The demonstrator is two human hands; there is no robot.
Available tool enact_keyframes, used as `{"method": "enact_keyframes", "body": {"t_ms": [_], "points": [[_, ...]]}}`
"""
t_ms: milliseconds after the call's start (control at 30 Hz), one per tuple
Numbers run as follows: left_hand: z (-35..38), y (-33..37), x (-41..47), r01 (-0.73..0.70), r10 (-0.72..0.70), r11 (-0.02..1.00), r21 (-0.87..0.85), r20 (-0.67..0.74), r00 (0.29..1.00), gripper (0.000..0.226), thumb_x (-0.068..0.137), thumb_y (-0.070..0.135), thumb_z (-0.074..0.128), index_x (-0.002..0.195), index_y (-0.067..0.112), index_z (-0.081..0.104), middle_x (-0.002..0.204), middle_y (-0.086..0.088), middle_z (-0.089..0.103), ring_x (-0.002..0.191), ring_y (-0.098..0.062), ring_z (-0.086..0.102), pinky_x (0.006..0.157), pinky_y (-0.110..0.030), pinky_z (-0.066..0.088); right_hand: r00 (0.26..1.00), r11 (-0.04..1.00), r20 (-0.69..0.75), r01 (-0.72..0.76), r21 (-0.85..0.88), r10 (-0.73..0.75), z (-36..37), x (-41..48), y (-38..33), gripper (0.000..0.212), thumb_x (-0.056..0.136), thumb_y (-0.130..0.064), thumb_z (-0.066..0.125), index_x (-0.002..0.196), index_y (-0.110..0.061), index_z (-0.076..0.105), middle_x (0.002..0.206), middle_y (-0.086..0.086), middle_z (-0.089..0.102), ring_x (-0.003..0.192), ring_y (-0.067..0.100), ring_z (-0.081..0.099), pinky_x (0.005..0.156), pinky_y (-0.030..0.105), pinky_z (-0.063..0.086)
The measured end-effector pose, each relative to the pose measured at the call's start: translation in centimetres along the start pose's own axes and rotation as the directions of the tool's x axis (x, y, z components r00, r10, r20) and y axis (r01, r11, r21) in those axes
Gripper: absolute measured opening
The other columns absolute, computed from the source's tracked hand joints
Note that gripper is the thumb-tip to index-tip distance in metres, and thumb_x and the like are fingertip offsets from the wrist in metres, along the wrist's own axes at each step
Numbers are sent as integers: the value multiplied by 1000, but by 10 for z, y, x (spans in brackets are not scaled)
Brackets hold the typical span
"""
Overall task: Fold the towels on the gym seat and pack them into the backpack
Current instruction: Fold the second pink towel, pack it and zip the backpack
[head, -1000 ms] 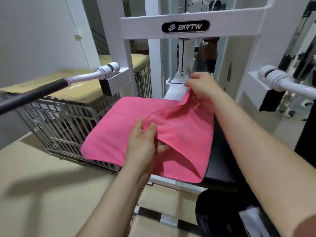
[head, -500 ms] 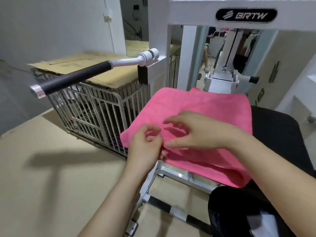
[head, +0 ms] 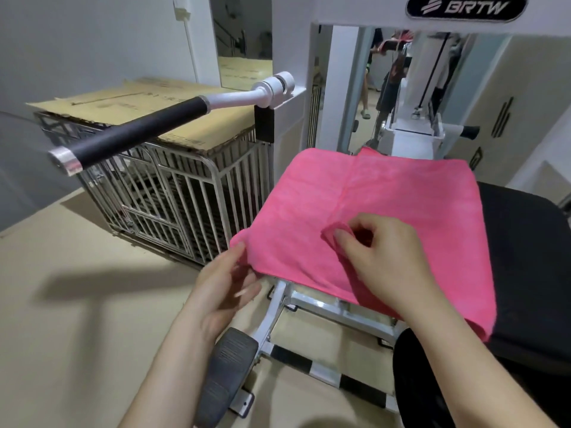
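**Pink towel spread on seat, both hands at its near side**

Pink towel (head: 386,205) lies spread over the left part of the black gym seat (head: 525,257). Its left portion overhangs the seat edge, above the metal seat frame (head: 324,304). The right portion is a second layer lying on top. The edge of that layer runs as a line from the far side down toward the near middle. The near right corner droops over the front of the seat.

Right hand (head: 383,261): thumb and fingers curled, pinching a small raised tuck of towel at the near end of that line. The forearm crosses the near edge of the cloth.

Left hand (head: 222,285): at the near left corner of the towel. The thumb tip touches the corner and the fingers lie nearly straight just under the hanging edge. I cannot tell whether it has actually gripped the cloth.

Surroundings: a white machine upright behind the seat carries a dark oval "BRTW" badge (head: 466,7). A handle bar (head: 139,134) with a black grip and a silver end cap projects from the upright to the left. Under the bar stands a wire cage (head: 173,193) topped with flat cardboard (head: 123,103). A ribbed grey foot pedal (head: 225,375) sits on the frame below the left wrist. A black shape (head: 432,381) fills the lower right corner, identity unclear. The floor is beige.
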State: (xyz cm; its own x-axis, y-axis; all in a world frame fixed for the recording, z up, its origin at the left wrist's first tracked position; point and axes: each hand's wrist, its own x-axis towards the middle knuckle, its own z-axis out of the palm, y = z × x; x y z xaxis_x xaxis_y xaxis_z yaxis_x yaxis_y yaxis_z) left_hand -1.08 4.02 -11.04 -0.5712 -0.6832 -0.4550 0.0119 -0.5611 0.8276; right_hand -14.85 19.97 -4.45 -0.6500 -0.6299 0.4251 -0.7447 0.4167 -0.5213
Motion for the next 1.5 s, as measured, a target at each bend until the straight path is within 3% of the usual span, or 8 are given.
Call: {"method": "enact_keyframes", "body": {"t_ms": [133, 333, 500, 733, 833, 1000, 1300, 1500], "points": [[-8, -2, 6, -131, 121, 987, -91, -114, 986, 21, 92, 6, 58, 113, 11, 61, 69, -3, 61, 54, -9, 52, 46, -17, 49, 966, 917, 29, -252, 309, 256, -1, 4, 4, 40, 86, -29, 65, 61, 0, 53, 57, 0, 32, 55, 15, 29, 51, 32, 27], [-1, 40, -12, -482, 485, 874, -55, 100, 869, 41, 85, -1, 65, 112, 30, 62, 71, -3, 65, 58, -12, 59, 53, -23, 50, 857, 385, 148, -368, 847, 494, -8, 12, -3, 16, 90, -13, 63, 80, -3, 72, 55, 1, 55, 48, 8, 44, 42, 15, 34], [35, 70, -22, -678, 486, 690, 252, 533, 693, 40, 80, -16, 64, 95, 20, 72, 89, 2, 76, 87, -10, 71, 81, -22, 54, 960, 615, 101, -245, 750, 260, 5, 23, -38, 22, 92, -9, 61, 71, -12, 69, 50, -10, 52, 43, 3, 39, 40, 13, 31], [45, 76, -15, -854, 579, 334, 399, 629, 520, 17, 89, 6, 65, 89, 23, 65, 74, 4, 72, 70, -6, 68, 71, -23, 53, 978, 726, 66, -190, 661, 195, 15, 29, -52, 19, 88, -6, 64, 102, -10, 76, 96, -1, 76, 94, 10, 69, 92, 39, 54], [40, 82, -9, -896, 689, 106, 432, 617, 379, 18, 80, 12, 73, 89, 27, 75, 82, 8, 60, 77, -3, 56, 70, -13, 42, 980, 757, 28, -169, 631, 195, 14, 27, -56, 14, 88, -11, 67, 97, -16, 78, 89, -8, 76, 85, 5, 69, 85, 34, 56], [37, 88, -7, -930, 702, 6, 367, 661, 265, 18, 76, 8, 70, 91, 15, 78, 84, 1, 61, 77, -3, 56, 70, -10, 39, 978, 784, -43, -138, 605, 205, 13, 27, -61, 7, 86, -20, 73, 89, -18, 78, 75, -5, 76, 74, 8, 71, 72, 27, 56], [45, 103, -7, -888, 614, -26, 459, 708, 348, 31, 67, 16, 84, 92, 25, 68, 68, 13, 55, 60, -3, 46, 61, -17, 37, 988, 883, -65, -93, 460, 138, 12, 25, -60, 16, 84, -10, 70, 94, -19, 78, 92, -11, 76, 89, -3, 68, 88, 27, 54], [51, 107, -6, -915, 531, -81, 395, 794, 296, 27, 73, 25, 78, 100, 22, 76, 77, 7, 69, 67, -2, 54, 64, -21, 43, 993, 905, -90, -25, 425, 70, 6, 26, -58, 13, 80, -7, 74, 87, -17, 79, 83, -9, 75, 79, 0, 69, 82, 28, 56]]}}
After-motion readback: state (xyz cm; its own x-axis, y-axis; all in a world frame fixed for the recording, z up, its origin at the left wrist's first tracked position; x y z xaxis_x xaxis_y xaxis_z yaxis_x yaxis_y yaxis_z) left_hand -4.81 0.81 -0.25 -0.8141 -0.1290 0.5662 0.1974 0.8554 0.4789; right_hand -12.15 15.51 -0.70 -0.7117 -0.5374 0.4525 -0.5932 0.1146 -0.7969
